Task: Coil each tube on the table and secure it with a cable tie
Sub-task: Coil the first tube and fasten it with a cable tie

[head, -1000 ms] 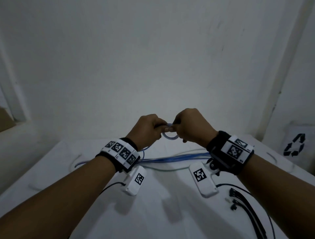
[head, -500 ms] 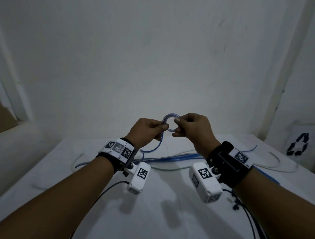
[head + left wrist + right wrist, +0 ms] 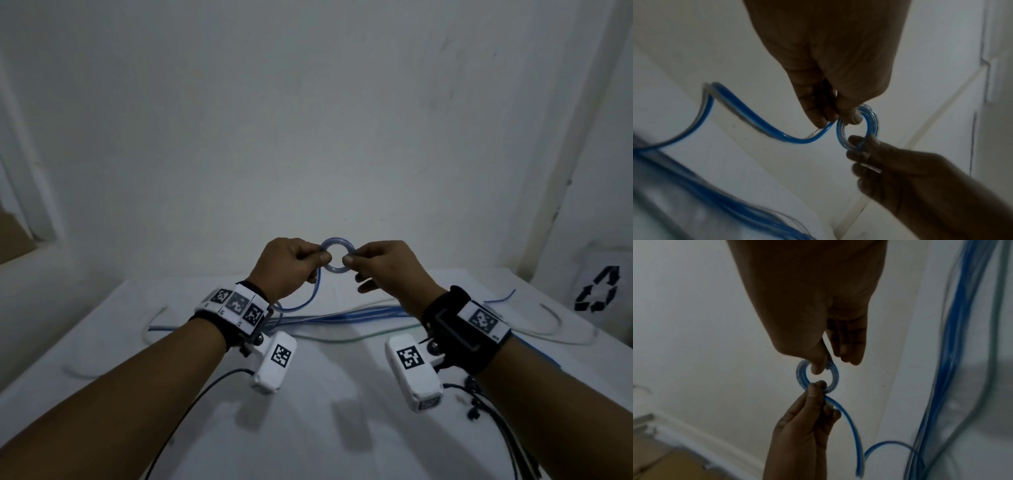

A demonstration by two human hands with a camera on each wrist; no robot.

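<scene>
Small tight ring of translucent blue plastic tube (image 3: 337, 256) pinched both sides: left hand (image 3: 290, 265), right hand (image 3: 388, 265). Stiff tube likely springs open if either pinch slackens; trailing tail may snag.

A small round ring (image 3: 337, 256) of blue tube is held up above the table. The rest of that tube (image 3: 310, 294) hangs down in a curve. More blue tubes (image 3: 342, 317) are laid long and flat on the table. Black cable ties (image 3: 507, 431) are seen at the near right.
</scene>
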